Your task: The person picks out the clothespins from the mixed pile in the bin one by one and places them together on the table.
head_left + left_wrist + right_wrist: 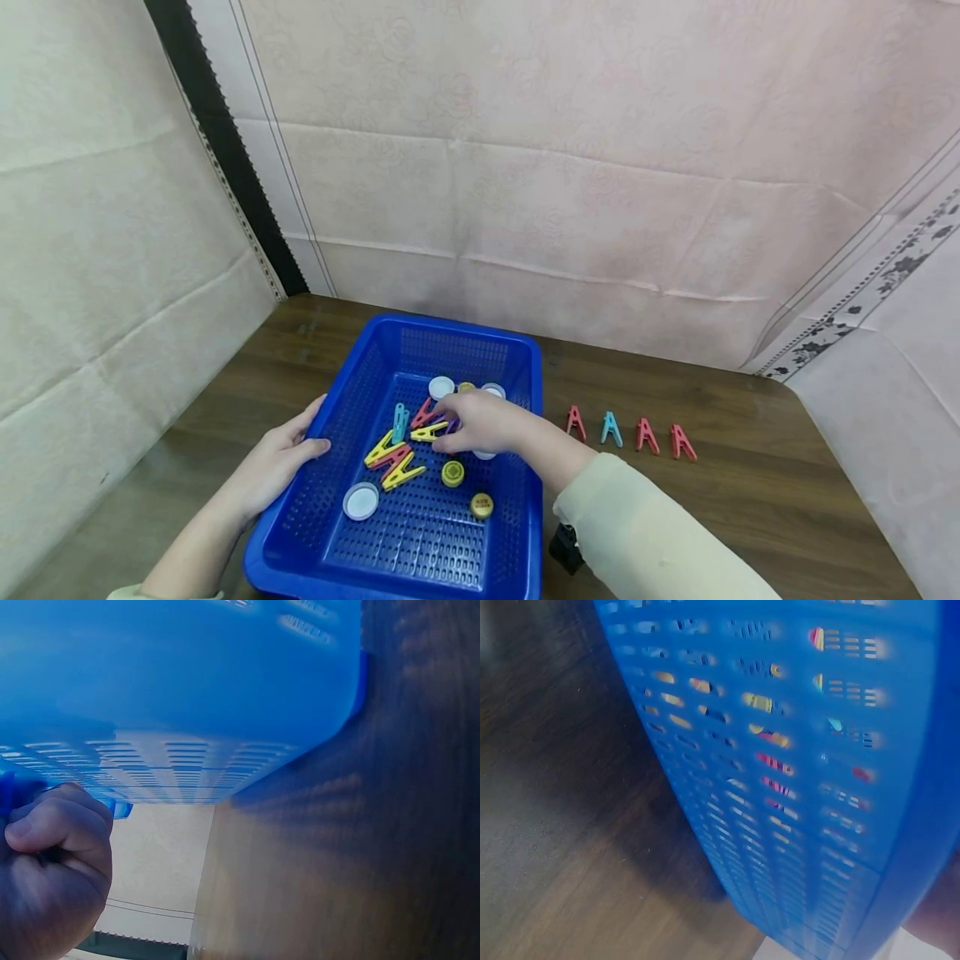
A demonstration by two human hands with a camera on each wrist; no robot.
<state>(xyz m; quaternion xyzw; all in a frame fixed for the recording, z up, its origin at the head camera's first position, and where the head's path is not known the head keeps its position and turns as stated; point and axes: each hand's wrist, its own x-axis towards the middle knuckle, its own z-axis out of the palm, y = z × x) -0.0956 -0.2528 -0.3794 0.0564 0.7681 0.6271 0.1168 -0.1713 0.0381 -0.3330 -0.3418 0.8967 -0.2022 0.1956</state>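
My left hand [281, 462] grips the left rim of a blue plastic basket [528, 367], its thumb lying over the edge. The left wrist view shows that hand [64, 847] curled at the basket's side. Inside the basket, my right hand [483, 421] reaches down with thumb and fingertips apart around a purple clothespin [452, 426], partly hidden by the hand. Beside it lie a yellow clothespin [427, 432] and a red one [422, 413]. A blue clothespin [400, 423] and more yellow and red ones lie to the left.
White bottle caps [441, 387] and yellow caps [452, 473] are scattered in the basket. Right of it, a blue clothespin [611, 428] stands in a row with red clothespins [647, 436] on the wooden table [750, 500]. Pale cloth [562, 208] hangs behind.
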